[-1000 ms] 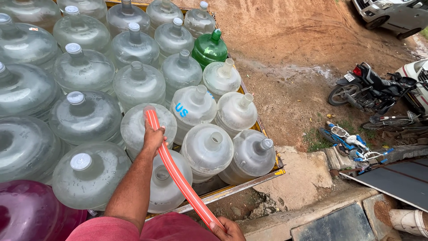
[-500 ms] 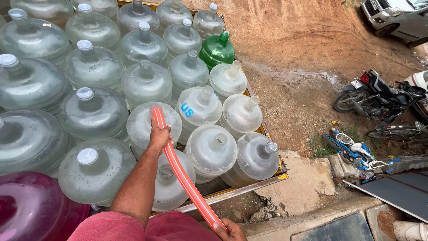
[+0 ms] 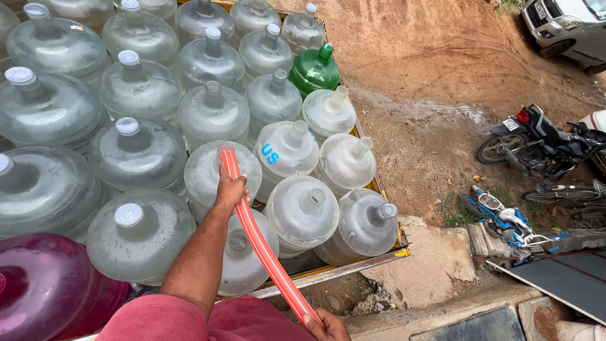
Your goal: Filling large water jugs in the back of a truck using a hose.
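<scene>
Hose (image 3: 265, 243), orange-red and translucent, is seen running as one long diagonal from lower right to upper left across the foreground, its long axis pointing up and away from the person toward the packed jugs. Its far end is gripped by the left hand (image 3: 228, 189), fingers wrapped closed around the tube just short of the open tip, which is held right over the top of a clear uncapped jug (image 3: 205, 173); whether the tip is inside the mouth cannot be told, as the hand covers it. The near end is held by the right hand (image 3: 325, 325) at the bottom edge of the view, closed loosely around the tube, only partly visible. The left hand is thus the one nearer the jugs, the right one the nearer to the body. Jugs are packed shoulder to shoulder on a truck bed (image 3: 341, 270), leaving no gaps between them; capped ones stand to the left, open-necked and tilted ones to the right near the bed's rim. A green jug (image 3: 314, 69) is noted further back, a dark pink jug (image 3: 44, 284) at lower left. Free room is found only above the jug necks. Beyond the bed's right edge the ground drops to bare dirt, a concrete slab (image 3: 429, 265), a parked motorcycle (image 3: 536, 142) and a small blue bicycle (image 3: 499, 221).
</scene>
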